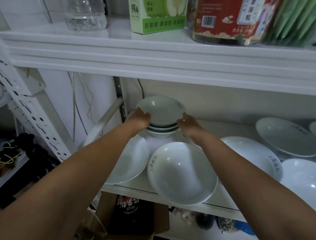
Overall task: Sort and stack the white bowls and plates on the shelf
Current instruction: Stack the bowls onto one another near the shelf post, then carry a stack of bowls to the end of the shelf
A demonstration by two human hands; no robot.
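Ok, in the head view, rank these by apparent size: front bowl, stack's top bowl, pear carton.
1. front bowl: largest, though it is nearest the camera.
2-3. pear carton and top bowl look about alike. The frame crops the carton, so I won't rank them.

1. Head camera, my only feed: it looks forward and down into a white shelving unit from just in front of it.
2. The wide-angle lens bows the upper shelf [148, 58] across the top third; both forearms run in from the bottom corners.
3. Frame centre falls on the left hand [141, 119] and right hand [188, 124] holding the stack of bowls [162, 112] at the back of the middle shelf [210, 129], at arm's reach.
4. A front bowl [182, 173] lies nearest the lens, seen steeply from above.
5. The left edge takes in a perforated upright [26, 111]; the top edge crops a pear carton [157, 8].
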